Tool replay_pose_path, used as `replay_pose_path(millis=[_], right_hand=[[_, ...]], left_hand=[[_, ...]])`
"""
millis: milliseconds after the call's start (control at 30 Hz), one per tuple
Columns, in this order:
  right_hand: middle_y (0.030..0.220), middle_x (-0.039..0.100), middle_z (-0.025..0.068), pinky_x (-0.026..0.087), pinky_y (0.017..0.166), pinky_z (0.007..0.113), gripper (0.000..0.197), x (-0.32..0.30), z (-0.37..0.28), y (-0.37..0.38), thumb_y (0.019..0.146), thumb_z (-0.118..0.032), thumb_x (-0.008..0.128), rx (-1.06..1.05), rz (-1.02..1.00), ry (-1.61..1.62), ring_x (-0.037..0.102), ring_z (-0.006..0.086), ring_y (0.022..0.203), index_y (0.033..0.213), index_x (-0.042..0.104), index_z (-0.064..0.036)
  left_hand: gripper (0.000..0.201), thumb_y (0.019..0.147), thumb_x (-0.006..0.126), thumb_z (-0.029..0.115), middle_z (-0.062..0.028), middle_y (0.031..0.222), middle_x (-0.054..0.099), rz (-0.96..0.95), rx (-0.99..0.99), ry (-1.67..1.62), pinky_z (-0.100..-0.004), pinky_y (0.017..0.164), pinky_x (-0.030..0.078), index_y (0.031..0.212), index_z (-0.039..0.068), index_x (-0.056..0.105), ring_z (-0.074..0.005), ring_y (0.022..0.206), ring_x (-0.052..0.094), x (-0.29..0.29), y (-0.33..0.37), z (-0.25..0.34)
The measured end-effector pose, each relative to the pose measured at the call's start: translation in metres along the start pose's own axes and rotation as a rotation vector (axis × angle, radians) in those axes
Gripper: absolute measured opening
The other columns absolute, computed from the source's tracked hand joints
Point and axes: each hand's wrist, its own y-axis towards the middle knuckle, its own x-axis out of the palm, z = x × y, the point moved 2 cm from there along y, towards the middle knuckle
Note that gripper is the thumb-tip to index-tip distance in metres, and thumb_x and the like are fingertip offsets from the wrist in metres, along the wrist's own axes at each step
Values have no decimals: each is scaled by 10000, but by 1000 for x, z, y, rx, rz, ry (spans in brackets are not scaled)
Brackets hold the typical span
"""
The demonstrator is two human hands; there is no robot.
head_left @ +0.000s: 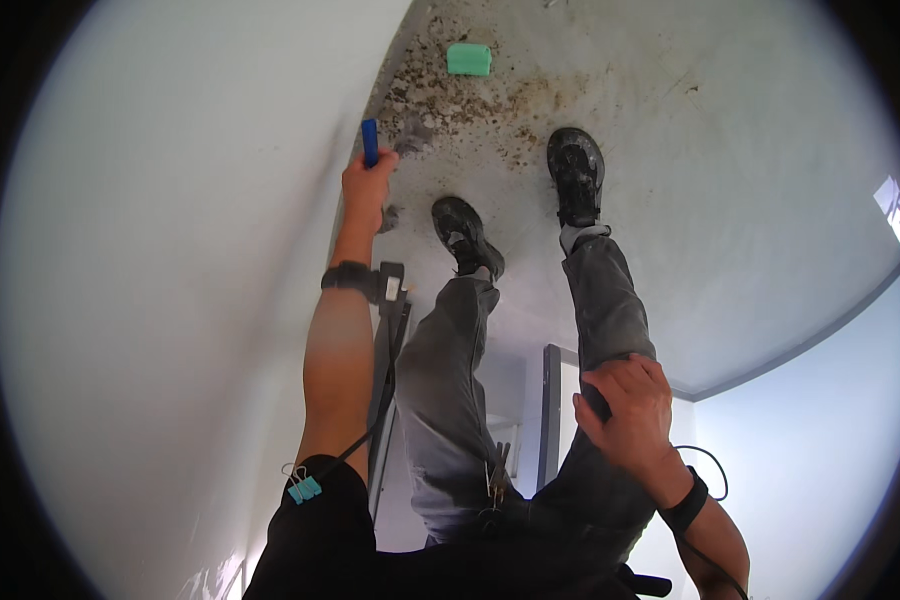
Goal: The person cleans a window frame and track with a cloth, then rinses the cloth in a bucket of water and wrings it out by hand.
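Blue tool (370, 143) sits in the left hand (366, 182), whose fingers are closed around it beside the pale wall (190, 200). Nearest, a teal binder clip (304, 489) is fixed to the black left sleeve (330, 512). The right hand (625, 405) lies over the right knee of the grey trousers (610, 300), thumb apart from loosely bent fingers. Beyond, two dusty black shoes (576, 172) stand on the grey floor (730, 150). Farther out, brown debris (450, 105) is scattered near the wall, a green block (468, 60) among it.

Blue object (370, 136), its lower end hidden by the left fingers (385, 159)
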Motion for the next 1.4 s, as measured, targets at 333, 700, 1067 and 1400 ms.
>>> replay_pose_path(millis=[333, 700, 1067, 1400], right_hand=[[969, 720, 95, 480, 891, 370, 328, 16, -10, -28, 879, -359, 675, 139, -218, 121, 655, 245, 986, 1025, 715, -68], [1057, 625, -55, 435, 758, 261, 316, -88, -199, -74, 994, -303, 632, 167, -297, 1493, 554, 47, 900, 1239, 590, -107], [890, 623, -66, 422, 700, 211, 197, -109, -333, -167, 1001, -223, 620, -23, -230, 1105, 522, 18, 793, 1056, 662, -39], [1103, 675, 29, 480, 766, 225, 361, -50, -378, -215, 998, -181, 621, -211, -274, 896, 595, 56, 914, 1311, 575, -8]], left_hand=[[121, 853, 616, 102, -128, 863, 642, -492, -46, -647, -252, 491, 333, 938, 74, 535, -75, 468, 371, -86, -281, 145], [126, 856, 734, 77, 13, 850, 625, -533, 253, -174, -234, 674, 449, 929, 30, 643, -66, 763, 563, -132, -510, 177], [538, 805, 850, 247, -11, 1033, 677, 71, 616, -351, -260, 800, 501, 1245, 25, 636, -108, 898, 615, -217, -599, 195], [231, 730, 825, 87, -86, 768, 638, 151, 995, -94, -322, 611, 472, 921, 33, 706, -228, 660, 604, -272, -640, 123]])
